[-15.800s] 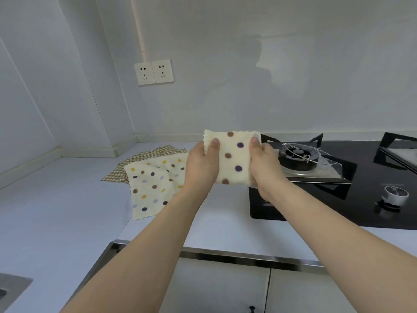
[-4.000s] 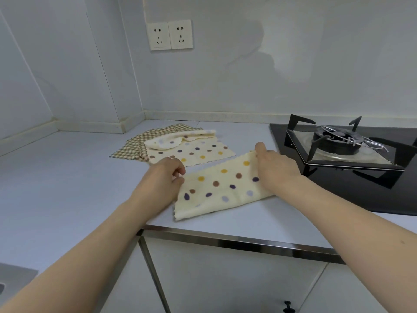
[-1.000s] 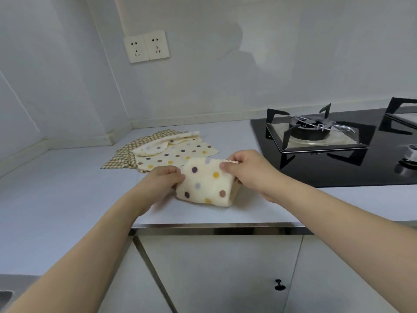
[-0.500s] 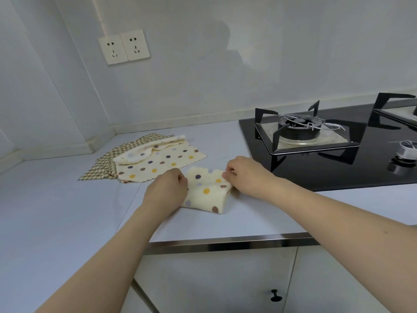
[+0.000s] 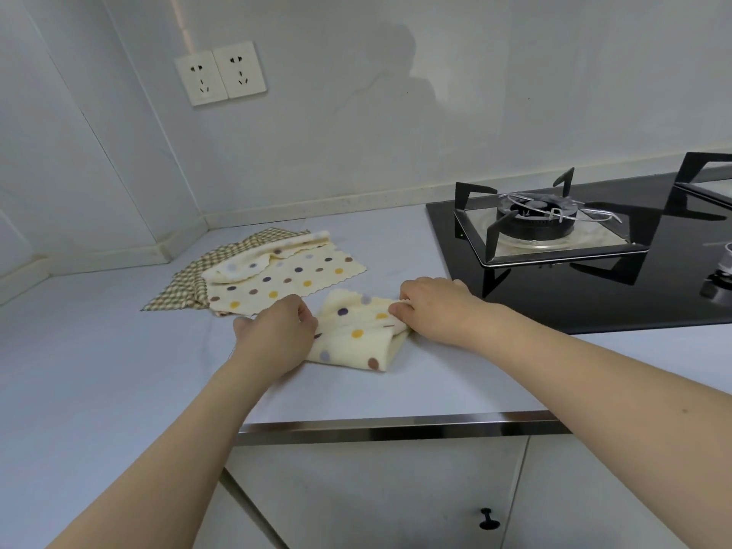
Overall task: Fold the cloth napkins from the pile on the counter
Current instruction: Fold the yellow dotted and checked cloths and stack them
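Note:
A cream napkin with coloured dots lies folded into a small thick square on the white counter. My left hand grips its left edge with curled fingers. My right hand pinches its right edge. Behind and to the left is the pile: a flat dotted napkin, a folded dotted napkin on top of it, and a brown checked napkin underneath.
A black gas hob with a burner and pan support sits just right of my right hand. The counter's steel front edge runs below the napkin. Two wall sockets are on the back wall. Cabinet doors hang below.
The folded napkin has come down from a slightly raised hold onto the counter. Both hands stay at its left and right edges.

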Demonstrator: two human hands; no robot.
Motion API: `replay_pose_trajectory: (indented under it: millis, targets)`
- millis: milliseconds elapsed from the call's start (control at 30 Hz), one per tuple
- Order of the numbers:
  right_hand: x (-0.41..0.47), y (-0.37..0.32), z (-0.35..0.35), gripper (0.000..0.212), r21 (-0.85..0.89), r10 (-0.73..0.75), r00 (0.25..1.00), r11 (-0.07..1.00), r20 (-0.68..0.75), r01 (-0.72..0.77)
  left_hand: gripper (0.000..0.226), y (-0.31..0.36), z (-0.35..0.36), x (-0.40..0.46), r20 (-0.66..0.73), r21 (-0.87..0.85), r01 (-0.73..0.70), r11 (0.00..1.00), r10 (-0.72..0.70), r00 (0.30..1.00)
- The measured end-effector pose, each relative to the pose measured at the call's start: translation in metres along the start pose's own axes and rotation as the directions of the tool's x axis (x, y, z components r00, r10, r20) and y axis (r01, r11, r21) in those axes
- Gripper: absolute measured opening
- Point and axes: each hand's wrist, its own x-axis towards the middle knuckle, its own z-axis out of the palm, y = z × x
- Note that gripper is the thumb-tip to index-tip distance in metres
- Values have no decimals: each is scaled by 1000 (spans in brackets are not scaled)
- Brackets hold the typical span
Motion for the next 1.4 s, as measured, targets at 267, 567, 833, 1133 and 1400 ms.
replay_pose_trajectory:
  millis: [267,567,833,1133,1400]
  targets:
    - [-9,-5,-6,50,-247,19,1000,969,6,-17,42,32,-3,-54,-238,-57,-160,985,143,961]
    - [-23,-7,-1,54,-179,105,994,978,-32,-109,28,53,19,-68,-314,407,-374,834,512,800]
    - [-26,-9,1,56,-150,167,986,975,0,-165,29,71,3,-79,-44,591,-312,744,416,908]
    - [-26,-10,3,54,-157,170,985,973,7,-167,28,55,3,-76,-138,585,-479,655,662,736]
    - [-24,-10,2,53,-140,171,985,976,15,-167,22,48,-7,-81,43,630,-497,596,613,789]
